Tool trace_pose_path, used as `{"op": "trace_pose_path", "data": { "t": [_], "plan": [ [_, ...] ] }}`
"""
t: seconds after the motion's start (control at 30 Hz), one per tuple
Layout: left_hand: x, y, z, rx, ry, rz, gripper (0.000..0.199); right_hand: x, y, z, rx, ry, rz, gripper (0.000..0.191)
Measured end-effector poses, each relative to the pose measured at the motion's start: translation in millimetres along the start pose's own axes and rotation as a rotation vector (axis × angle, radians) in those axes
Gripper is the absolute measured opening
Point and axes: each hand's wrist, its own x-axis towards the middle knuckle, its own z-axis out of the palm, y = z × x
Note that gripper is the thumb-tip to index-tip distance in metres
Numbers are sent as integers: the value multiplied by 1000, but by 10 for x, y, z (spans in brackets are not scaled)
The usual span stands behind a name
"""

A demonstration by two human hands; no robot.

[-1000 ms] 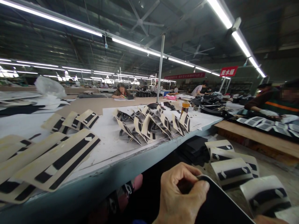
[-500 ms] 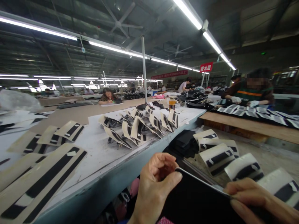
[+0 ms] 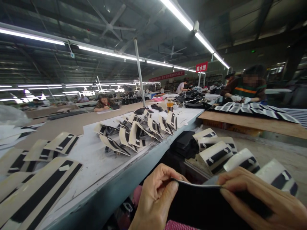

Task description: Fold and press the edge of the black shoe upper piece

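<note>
Low in front of me, a black sheet of material (image 3: 199,204) with a thin pale edge spans the gap between my hands. My left hand (image 3: 159,191) pinches its upper left corner between thumb and fingers. At the other end of that edge, my right hand (image 3: 256,191) grips it the same way. Just beyond the right hand lie several curved cream panels (image 3: 214,156) with black strips. A stack of black pieces (image 3: 183,143) sits beyond the sheet. The sheet's lower part runs out of view.
On the white-topped table (image 3: 93,163), more cream panels (image 3: 134,134) stand bunched, and flat ones (image 3: 45,188) lie at left. A jar of amber liquid (image 3: 170,107) stands behind them. At right, a gloved co-worker (image 3: 244,86) works over a board (image 3: 251,123) of pale pieces.
My right hand has moved left and slightly up, closer to my left hand, which shifted a little left. The sheet's edge is now more level. The whole view has swung slightly right.
</note>
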Motion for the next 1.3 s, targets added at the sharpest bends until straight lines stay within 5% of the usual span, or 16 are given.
{"op": "trace_pose_path", "data": {
  "t": [0.17,0.33,0.47,0.57,0.73,0.83,0.97,1.17,1.3],
  "plan": [
    [36,35,-87,315,-56,142,32,155,-127,-26,14,-9,-113,20],
    [93,-51,-188,815,-279,621,52,196,-149,-30,62,-21,-132,21],
    [115,-243,-189,956,-165,888,61,230,-132,5,85,-3,-119,23],
    [170,-306,-150,1077,-188,1042,55,226,-119,36,108,3,-117,22],
    [248,-188,-30,1125,-185,995,28,154,-87,62,149,-62,-123,22],
    [241,-133,8,1066,-160,834,44,137,-80,90,113,-16,-48,27],
    [219,-228,-29,931,-294,663,59,159,-106,147,66,40,38,36],
    [229,-316,-51,931,-347,720,63,112,-85,119,77,-27,83,34],
    [292,-245,24,1210,-297,982,61,50,-11,70,179,-218,11,21]
  ]
}}
